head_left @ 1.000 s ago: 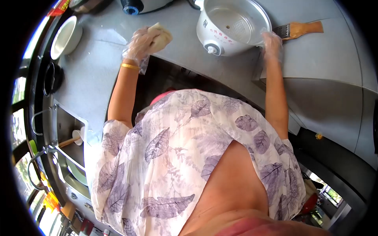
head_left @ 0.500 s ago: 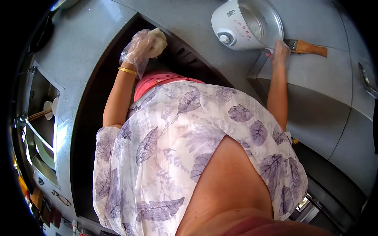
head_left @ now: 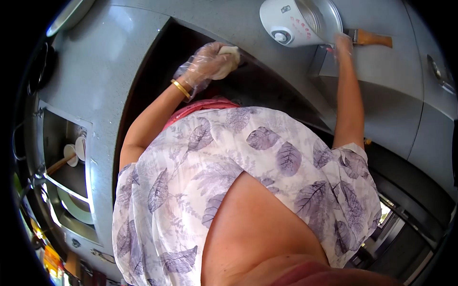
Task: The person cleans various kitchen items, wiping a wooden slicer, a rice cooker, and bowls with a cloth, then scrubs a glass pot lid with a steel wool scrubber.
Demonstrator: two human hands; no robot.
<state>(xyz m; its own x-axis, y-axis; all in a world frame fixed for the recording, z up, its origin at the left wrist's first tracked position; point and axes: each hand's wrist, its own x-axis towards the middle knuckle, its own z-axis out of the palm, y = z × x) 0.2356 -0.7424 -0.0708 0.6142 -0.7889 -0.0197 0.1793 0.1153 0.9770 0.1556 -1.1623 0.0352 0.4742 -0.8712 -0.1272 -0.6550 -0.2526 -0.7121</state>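
A pale, crumpled cloth or dough-like lump (head_left: 226, 63) is gripped in my left hand (head_left: 206, 62), which wears a clear plastic glove and is above the dark opening below the counter edge. My right hand (head_left: 343, 45), also in clear plastic, has its fingers closed at the rim or handle of a white electric pot (head_left: 298, 27). The pot is tilted, with its dial facing me and its metal inside partly seen. Just right of that hand lies a wooden-handled brush (head_left: 372, 38) on the counter.
At the left is a sink (head_left: 90, 167) with white cups (head_left: 75, 151), a wooden stick and a pale green plate (head_left: 76, 207). A bowl (head_left: 69, 16) sits at the upper left of the grey counter (head_left: 107, 57). A metal handle (head_left: 440, 74) shows at the right.
My left hand has moved off the counter and rightward over the dark opening, still holding the pale lump. The pot has tipped more sideways, with my right hand still on it. The view has shifted.
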